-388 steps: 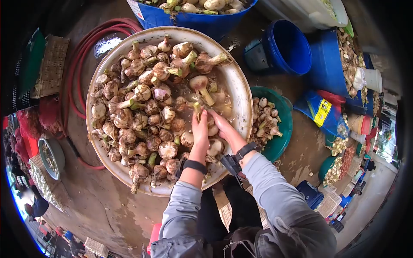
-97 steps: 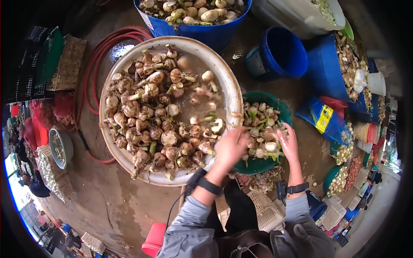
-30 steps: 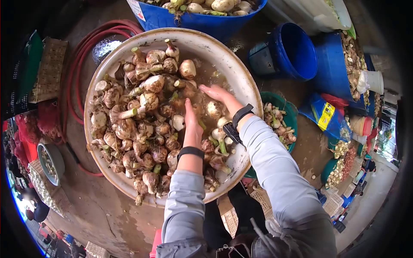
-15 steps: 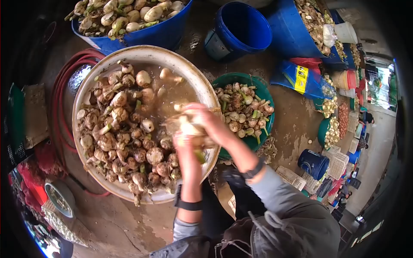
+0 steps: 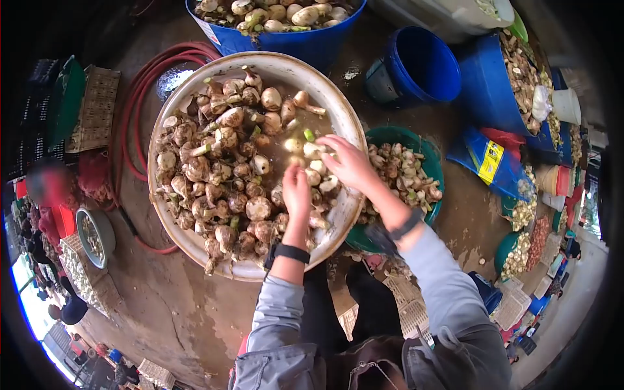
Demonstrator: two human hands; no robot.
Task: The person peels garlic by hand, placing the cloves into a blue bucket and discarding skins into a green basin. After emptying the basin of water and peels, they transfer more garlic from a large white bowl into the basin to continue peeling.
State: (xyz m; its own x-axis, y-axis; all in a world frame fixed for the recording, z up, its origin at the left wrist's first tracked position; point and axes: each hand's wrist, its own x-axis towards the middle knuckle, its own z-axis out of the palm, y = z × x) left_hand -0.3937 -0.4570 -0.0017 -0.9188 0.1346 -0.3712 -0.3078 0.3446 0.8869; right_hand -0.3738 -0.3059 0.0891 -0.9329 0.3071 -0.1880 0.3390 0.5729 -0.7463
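Note:
A wide, white-rimmed basin [image 5: 354,133] holds a heap of muddy, garlic-like bulbs [image 5: 224,140] with roots and short cut stems, beside brown water. My left hand [image 5: 297,190] is over the basin's middle, fingers bent upward and slightly apart, close to the heap's right edge. To its right, my right hand [image 5: 351,162] reaches in over the rim with its fingers spread. Cleaner pale bulbs [image 5: 313,151], one with a green stem end, lie in the water between and under my hands. Neither hand visibly grips a bulb.
A green tub [image 5: 434,166] of cleaner bulbs stands right of the basin. Behind are a blue tub [image 5: 286,49] of bulbs and a blue bucket [image 5: 426,65]. A red hose [image 5: 133,123] coils at left. Crates and people appear at the sides.
My hands, pressed together around pale bulbs and blurred before, have come apart over the water. The pale bulbs are now in the basin. The whole view has shifted.

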